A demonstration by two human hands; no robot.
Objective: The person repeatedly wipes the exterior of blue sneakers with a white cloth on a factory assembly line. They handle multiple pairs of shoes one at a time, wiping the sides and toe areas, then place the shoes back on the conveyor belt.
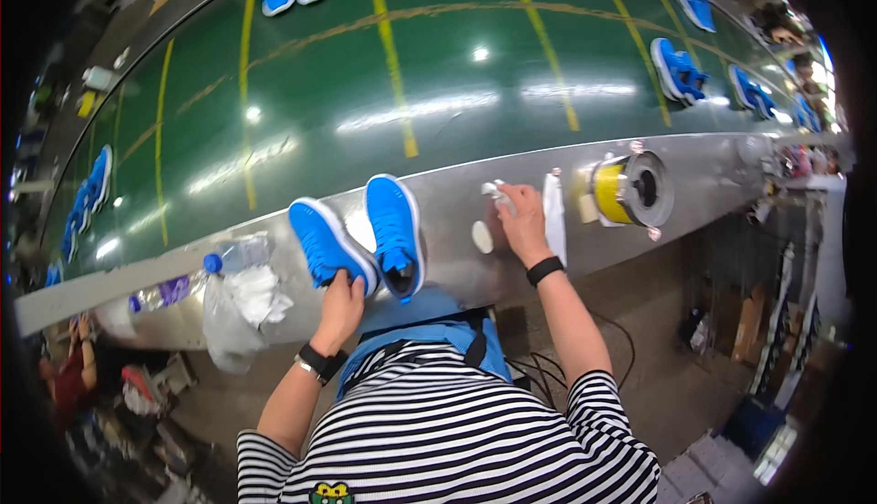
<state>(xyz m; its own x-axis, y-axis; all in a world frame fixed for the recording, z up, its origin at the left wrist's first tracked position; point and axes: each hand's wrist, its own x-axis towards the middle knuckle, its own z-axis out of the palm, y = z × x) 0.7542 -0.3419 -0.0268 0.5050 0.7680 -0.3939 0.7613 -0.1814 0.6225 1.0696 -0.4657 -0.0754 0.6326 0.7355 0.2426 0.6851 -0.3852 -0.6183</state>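
Plastic bottle beside blue shoes

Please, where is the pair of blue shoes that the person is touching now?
In the head view, the pair of blue shoes stands left of centre on the metal ledge beside the green conveyor belt. The left hand grips one heel, right of a plastic bag.

A black-and-white striped short-sleeved shirt covers the torso, under a blue apron with black straps. Each wrist carries a black band; the left one has a metal clasp.
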